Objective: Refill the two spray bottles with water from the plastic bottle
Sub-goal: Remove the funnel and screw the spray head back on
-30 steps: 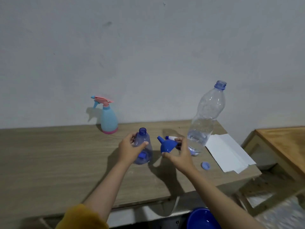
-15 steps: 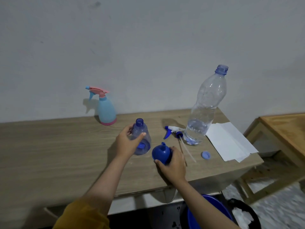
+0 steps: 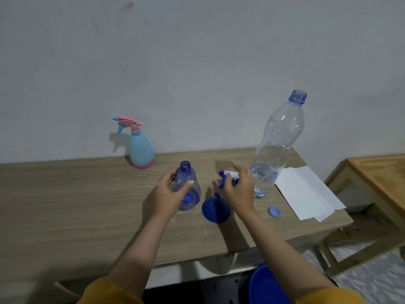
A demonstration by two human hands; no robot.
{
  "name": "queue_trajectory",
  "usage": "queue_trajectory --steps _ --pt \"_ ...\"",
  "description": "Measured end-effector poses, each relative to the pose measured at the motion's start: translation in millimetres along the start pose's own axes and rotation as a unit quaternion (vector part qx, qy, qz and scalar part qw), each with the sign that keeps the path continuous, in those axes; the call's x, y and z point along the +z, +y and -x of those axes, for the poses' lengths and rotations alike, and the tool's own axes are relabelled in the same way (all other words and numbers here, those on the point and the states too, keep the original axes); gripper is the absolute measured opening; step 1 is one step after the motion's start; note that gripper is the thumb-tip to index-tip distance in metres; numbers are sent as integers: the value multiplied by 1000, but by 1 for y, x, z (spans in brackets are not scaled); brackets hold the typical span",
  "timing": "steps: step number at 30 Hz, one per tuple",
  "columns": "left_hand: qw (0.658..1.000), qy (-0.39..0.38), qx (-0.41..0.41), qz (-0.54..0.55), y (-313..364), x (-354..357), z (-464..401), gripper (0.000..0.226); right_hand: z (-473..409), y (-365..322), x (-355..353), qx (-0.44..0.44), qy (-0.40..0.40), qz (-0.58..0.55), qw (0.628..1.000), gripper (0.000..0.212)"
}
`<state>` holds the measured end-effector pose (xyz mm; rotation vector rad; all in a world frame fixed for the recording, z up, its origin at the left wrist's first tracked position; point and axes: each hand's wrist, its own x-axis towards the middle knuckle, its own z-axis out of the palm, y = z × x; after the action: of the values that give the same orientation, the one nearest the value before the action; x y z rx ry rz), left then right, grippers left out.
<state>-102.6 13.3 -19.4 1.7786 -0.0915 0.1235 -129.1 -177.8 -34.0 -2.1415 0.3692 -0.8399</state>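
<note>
One funnel [image 3: 215,209] — beside right hand [image 3: 240,189]

**One head-worn view, looking forward and down**

A single wide-angle camera sits on the person's head and faces a grey wall [image 3: 197,62], tilted down onto the bench [image 3: 65,205] that stands against it. It looks from above and from the near edge, close enough that both forearms reach in from the bottom of the frame. The bench fills the middle band, the wall the upper half. At the right edge a second wooden table [image 3: 377,172] and a strip of floor [image 3: 372,277] show. Straight lines bow slightly toward the borders.
</note>
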Motion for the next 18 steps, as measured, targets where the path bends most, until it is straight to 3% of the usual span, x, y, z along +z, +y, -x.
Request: queue_trajectory --steps 4,7,12,18 --pt "1000 1 -3 -2 -2 -1 0 49 -39 6 14 120 -139 75 980 46" --pt "1000 4 -4 -2 -2 0 0 48 -53 13 23 162 -181 120 963 51" --pt "1000 -2 -19 -3 -1 -2 2 50 -58 15 29 195 -272 189 923 33" --pt "1000 -6 -27 13 4 -1 4 54 -55 28 48 174 -257 190 932 10"
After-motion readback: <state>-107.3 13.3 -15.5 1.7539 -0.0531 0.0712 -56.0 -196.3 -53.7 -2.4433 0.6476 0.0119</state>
